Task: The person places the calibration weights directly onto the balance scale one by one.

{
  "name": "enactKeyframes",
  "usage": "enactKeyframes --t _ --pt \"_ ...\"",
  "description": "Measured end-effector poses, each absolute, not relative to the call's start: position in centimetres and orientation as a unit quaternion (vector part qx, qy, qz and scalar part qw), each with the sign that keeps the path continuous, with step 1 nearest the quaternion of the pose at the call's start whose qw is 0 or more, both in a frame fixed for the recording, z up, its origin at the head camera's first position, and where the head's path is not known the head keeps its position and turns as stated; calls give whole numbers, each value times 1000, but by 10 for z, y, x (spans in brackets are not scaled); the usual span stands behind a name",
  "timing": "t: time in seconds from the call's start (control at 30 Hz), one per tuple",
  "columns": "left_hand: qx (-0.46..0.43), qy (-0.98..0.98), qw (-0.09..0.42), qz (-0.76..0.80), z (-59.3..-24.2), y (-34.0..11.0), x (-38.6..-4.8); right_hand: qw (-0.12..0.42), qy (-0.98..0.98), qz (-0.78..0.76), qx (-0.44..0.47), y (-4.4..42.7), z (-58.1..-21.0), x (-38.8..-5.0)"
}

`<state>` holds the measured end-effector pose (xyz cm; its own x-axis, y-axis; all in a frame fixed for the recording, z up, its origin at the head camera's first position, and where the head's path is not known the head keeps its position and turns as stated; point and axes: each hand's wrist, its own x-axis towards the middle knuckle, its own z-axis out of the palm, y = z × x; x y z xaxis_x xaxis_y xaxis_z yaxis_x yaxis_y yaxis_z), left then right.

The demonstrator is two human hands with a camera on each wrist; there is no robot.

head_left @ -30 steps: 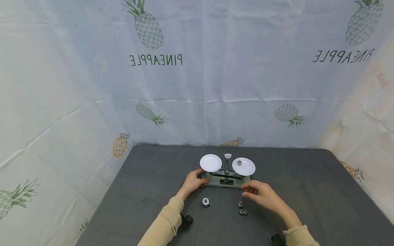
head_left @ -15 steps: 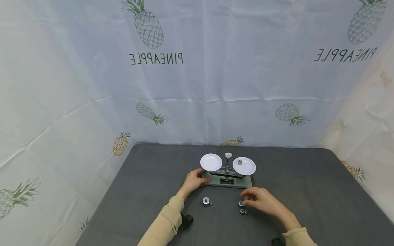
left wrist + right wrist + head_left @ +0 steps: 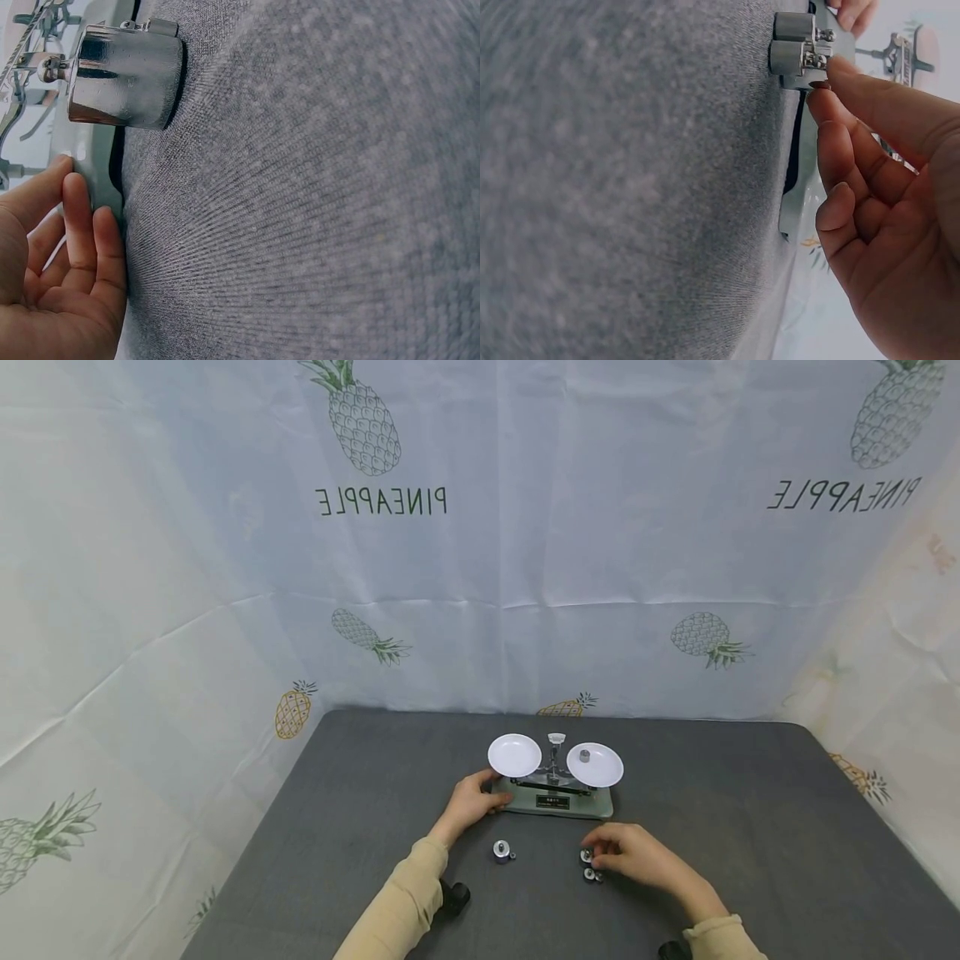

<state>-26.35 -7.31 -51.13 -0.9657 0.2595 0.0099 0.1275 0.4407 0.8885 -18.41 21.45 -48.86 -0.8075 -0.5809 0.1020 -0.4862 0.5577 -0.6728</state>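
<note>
A balance scale (image 3: 517, 800) with a green base and two white pans stands near the table's middle. My left hand (image 3: 467, 804) grips the left end of its base, as the left wrist view (image 3: 67, 277) also shows. Right of centre, my right hand (image 3: 637, 856) has thumb and index fingertips around a small metal weight (image 3: 586, 855). Fingers hide its knob in the right wrist view, so contact is unclear. Two more weights (image 3: 793, 57) stand just in front of it. A large knobbed weight (image 3: 127, 75) and a tiny weight (image 3: 513, 856) stand near my left hand.
One small weight (image 3: 584, 756) lies on the scale's right pan (image 3: 603, 770); the left pan (image 3: 514, 755) bears nothing visible. Dark grey cloth covers the table (image 3: 360, 860). A pale pineapple-print curtain (image 3: 525, 560) hangs behind and at the sides.
My right hand has moved from beside the scale's right base end down towards the viewer, to the back weight of the right group. The left hand stays on the base.
</note>
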Motion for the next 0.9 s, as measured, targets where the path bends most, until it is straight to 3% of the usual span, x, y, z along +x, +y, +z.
enactKeyframes --t 0.9 --pt "113 847 66 516 -509 -73 -261 57 890 -335 -304 210 -493 -183"
